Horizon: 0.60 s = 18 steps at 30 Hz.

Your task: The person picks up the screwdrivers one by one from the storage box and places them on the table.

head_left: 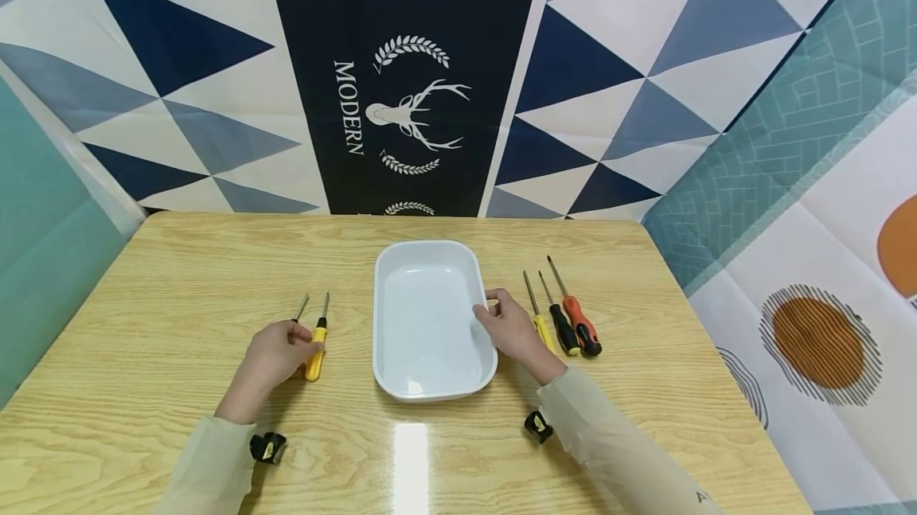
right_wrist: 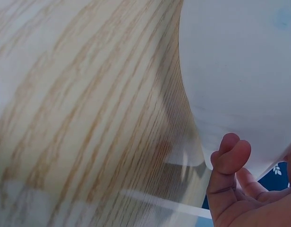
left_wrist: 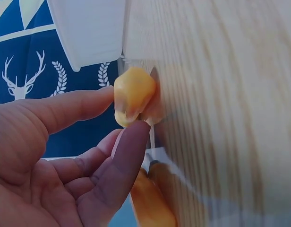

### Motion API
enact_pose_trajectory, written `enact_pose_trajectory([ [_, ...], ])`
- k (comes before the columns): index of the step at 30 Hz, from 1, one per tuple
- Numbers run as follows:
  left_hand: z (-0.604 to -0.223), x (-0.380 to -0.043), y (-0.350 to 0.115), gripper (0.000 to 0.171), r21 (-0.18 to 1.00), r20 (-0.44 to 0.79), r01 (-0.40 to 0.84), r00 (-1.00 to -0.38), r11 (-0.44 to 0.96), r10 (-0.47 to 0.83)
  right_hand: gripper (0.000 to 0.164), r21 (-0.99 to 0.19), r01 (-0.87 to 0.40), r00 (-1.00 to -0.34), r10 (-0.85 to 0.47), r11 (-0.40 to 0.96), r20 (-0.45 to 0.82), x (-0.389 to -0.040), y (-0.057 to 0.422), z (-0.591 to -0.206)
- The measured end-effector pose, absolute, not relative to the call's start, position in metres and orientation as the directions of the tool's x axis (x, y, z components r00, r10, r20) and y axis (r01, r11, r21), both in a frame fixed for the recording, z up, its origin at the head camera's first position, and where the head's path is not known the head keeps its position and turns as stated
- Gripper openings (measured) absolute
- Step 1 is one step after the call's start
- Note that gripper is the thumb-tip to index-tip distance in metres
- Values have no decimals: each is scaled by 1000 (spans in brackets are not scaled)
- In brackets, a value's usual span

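A white rectangular tray (head_left: 430, 316) sits mid-table. My right hand (head_left: 512, 328) grips its right rim, thumb over the edge and fingers on the outer side; the right wrist view shows those fingers (right_wrist: 230, 161) against the tray wall. Left of the tray, my left hand (head_left: 275, 356) pinches a yellow-handled screwdriver (head_left: 315, 356) between thumb and fingertips. Its rounded handle end (left_wrist: 133, 92) shows between them in the left wrist view. Mostly hidden under this hand lies a second screwdriver (head_left: 302, 306), its shaft poking out beyond the fingers; an orange handle (left_wrist: 152, 203) appears below the fingers.
Right of the tray lie a yellow screwdriver (head_left: 542, 328), a black one (head_left: 563, 330) and a red-and-black one (head_left: 582, 322), shafts toward the back. Black straps (head_left: 268, 447) sit at both wrists. A patterned cloth wall (head_left: 415, 101) stands behind the wooden table (head_left: 344, 459).
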State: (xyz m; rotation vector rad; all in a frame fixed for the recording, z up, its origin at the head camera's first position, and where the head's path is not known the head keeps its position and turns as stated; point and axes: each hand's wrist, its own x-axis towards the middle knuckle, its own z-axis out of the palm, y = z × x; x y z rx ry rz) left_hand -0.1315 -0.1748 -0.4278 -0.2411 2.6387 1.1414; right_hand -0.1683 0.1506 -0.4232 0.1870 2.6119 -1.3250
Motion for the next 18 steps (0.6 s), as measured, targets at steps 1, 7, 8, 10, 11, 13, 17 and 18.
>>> enact_pose_trajectory([
  [1, -428, -131, -175, 32, 690, -296, -250, -954, 679, -50, 35, -783, 206, -970, 19, 587, -241, -168, 151, -423],
  [7, -427, -131, -175, 33, 681, -302, -252, -952, 688, -49, 37, -789, 202, -970, 10, 580, -242, -168, 151, -424],
  [8, -427, -131, -174, 33, 678, -304, -253, -951, 690, -51, 37, -792, 202, -970, 8, 576, -242, -168, 151, -424],
  [10, -426, -131, -174, 33, 672, -302, -252, -952, 697, -52, 38, -795, 199, -970, 1, 573, -242, -168, 151, -424],
  [11, -426, -131, -174, 33, 668, -298, -246, -953, 702, -51, 38, -795, 199, -970, 1, 573, -242, -168, 151, -423],
  [13, -425, -130, -174, 33, 664, -292, -239, -955, 708, -49, 40, -793, 200, -970, 1, 575, -244, -167, 151, -423],
  [17, -423, -129, -176, 37, 653, -267, -208, -963, 728, -35, 45, -784, 222, -966, 24, 580, -256, -166, 151, -420],
  [18, -423, -129, -177, 39, 650, -261, -201, -965, 733, -33, 47, -786, 226, -965, 24, 576, -260, -166, 152, -420],
])
